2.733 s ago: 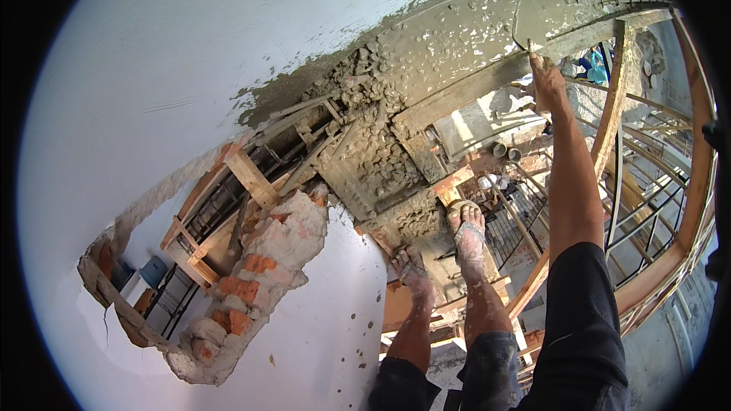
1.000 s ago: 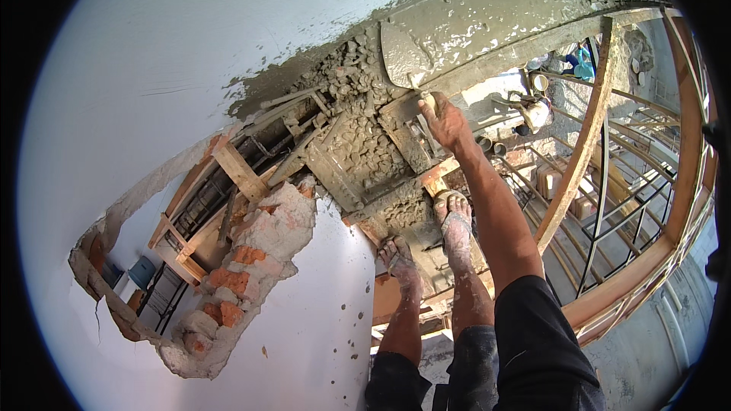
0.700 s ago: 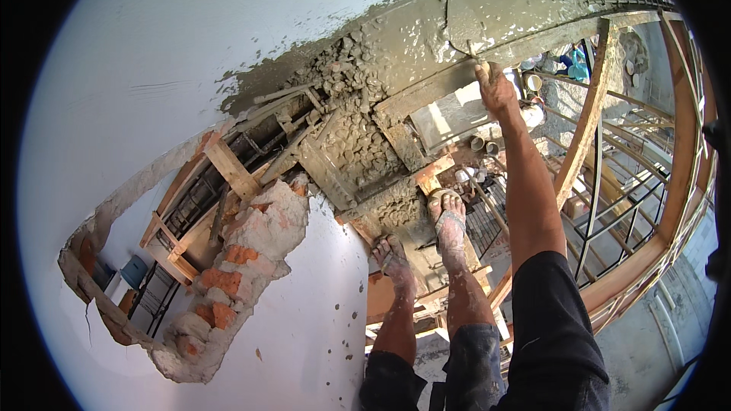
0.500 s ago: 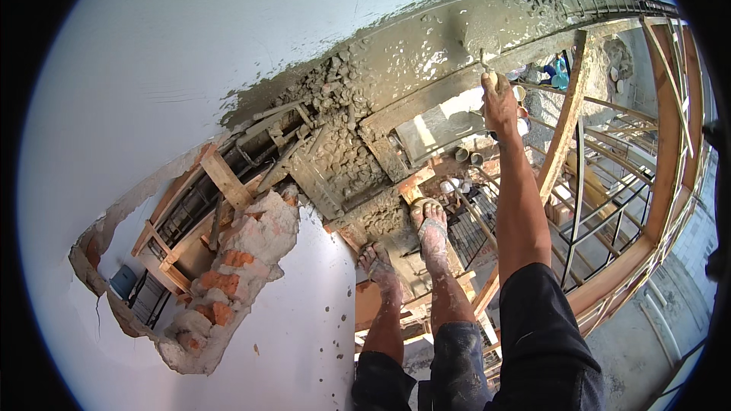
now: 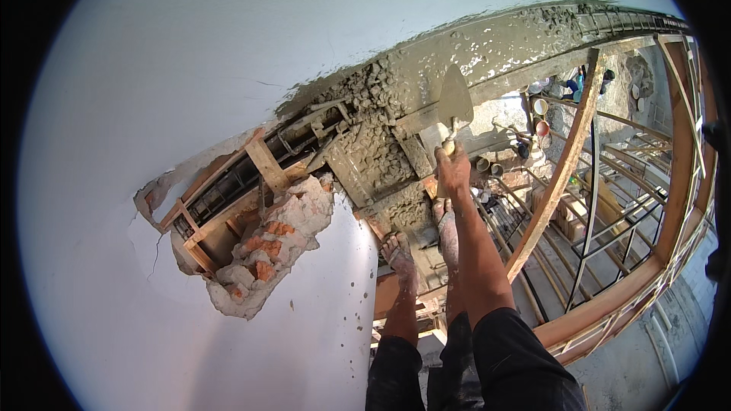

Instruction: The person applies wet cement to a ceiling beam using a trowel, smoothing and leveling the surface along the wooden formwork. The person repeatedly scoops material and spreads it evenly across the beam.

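Note:
My right hand (image 5: 454, 170) is closed round the pale handle of a pointed trowel (image 5: 455, 97), whose flat blade is smeared grey and points away from me. The blade appears over the near edge of a long beam of wet concrete (image 5: 487, 55); whether it touches the form board (image 5: 506, 79) there cannot be made out. Smooth, shiny concrete fills the far stretch of the beam. Closer in, the concrete (image 5: 373, 154) is coarse and lumpy between short boards. My left hand is out of the picture.
A white wall (image 5: 190, 53) runs along the left, with a broken brick edge (image 5: 266, 251) and reinforcing bars (image 5: 228, 190) in the gap. My bare feet (image 5: 397, 251) stand on boards. At right, a slanting timber (image 5: 560, 171) crosses above a lower level with buckets (image 5: 541, 129) and another person (image 5: 572, 87).
My right hand has drawn back and left. The trowel, earlier at the far concrete with its blade hardly visible, now shows its whole blade. The view has shifted as well.

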A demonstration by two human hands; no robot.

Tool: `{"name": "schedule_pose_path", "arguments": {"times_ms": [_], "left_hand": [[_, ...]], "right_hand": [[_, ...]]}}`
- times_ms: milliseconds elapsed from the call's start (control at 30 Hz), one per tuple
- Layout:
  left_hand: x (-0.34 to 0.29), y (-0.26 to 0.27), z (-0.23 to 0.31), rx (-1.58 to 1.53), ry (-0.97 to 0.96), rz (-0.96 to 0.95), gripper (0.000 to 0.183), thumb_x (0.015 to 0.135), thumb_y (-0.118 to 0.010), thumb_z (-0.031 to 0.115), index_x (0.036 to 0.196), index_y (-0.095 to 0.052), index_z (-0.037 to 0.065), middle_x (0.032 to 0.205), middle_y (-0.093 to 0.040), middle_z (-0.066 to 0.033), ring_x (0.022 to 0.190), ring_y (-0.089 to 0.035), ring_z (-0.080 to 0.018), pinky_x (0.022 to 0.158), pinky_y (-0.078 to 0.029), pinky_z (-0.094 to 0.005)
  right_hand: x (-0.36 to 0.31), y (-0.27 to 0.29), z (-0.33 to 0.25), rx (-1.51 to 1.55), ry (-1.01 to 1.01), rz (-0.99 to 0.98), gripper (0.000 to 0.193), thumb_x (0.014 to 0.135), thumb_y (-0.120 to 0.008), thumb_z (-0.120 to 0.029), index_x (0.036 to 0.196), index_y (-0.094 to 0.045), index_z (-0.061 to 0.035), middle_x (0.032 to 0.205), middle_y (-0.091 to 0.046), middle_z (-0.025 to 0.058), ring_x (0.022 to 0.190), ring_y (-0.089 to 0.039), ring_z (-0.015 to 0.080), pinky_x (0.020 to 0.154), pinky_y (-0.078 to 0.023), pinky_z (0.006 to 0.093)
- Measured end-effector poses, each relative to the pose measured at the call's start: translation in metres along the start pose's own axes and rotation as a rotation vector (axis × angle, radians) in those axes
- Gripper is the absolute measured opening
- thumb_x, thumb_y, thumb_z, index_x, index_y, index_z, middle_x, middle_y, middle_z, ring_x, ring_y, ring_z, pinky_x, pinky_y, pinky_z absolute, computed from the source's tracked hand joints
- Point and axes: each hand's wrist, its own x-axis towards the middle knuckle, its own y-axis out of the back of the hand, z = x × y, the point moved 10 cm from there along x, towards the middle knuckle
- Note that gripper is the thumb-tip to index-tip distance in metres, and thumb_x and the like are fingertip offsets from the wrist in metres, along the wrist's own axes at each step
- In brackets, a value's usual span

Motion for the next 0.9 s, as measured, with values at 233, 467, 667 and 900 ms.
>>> {"name": "schedule_pose_path", "arguments": {"times_ms": [233,467,667,900], "left_hand": [[-0.016,0.014,0.011,0.027,-0.184,0.352,0.051,0.100,-0.049,0.015,0.150,-0.042,0.009,0.152,-0.044,-0.0132,0.140,-0.039,-0.0383,0.120,-0.027,-0.0542],[-0.013,0.044,0.022,0.061,-0.196,0.386,0.045,0.098,-0.059,0.021,0.140,-0.053,0.006,0.137,-0.055,-0.0179,0.124,-0.052,-0.0400,0.110,-0.037,-0.0562],[-0.015,0.048,0.024,0.086,-0.188,0.394,0.046,0.096,-0.061,0.018,0.140,-0.053,0.006,0.136,-0.055,-0.0174,0.123,-0.052,-0.0384,0.107,-0.040,-0.0566],[-0.016,0.043,0.025,0.089,-0.217,0.386,0.050,0.097,-0.057,0.019,0.144,-0.047,0.006,0.146,-0.049,-0.0133,0.131,-0.046,-0.0386,0.111,-0.035,-0.0572]], "right_hand": [[0.097,0.104,0.019,-0.105,0.090,-0.027,0.035,0.093,-0.068,-0.031,0.105,-0.059,-0.0001,0.082,-0.066,0.0129,0.060,-0.061,0.0185,0.050,-0.048,0.0336],[-0.006,0.002,0.078,-0.814,0.061,-0.440,0.063,0.081,-0.071,-0.043,0.130,-0.060,-0.0055,0.101,-0.071,0.0266,0.100,-0.070,0.0400,0.085,-0.056,0.0469],[-0.040,-0.002,0.049,-0.445,0.129,-0.196,0.044,0.088,-0.070,-0.036,0.118,-0.062,-0.0049,0.089,-0.071,0.0229,0.087,-0.070,0.0403,0.075,-0.055,0.0487],[-0.030,0.010,0.066,-0.411,0.050,-0.124,0.050,0.085,-0.068,-0.030,0.125,-0.055,-0.0041,0.094,-0.070,0.0269,0.093,-0.069,0.0435,0.079,-0.056,0.0506]]}}
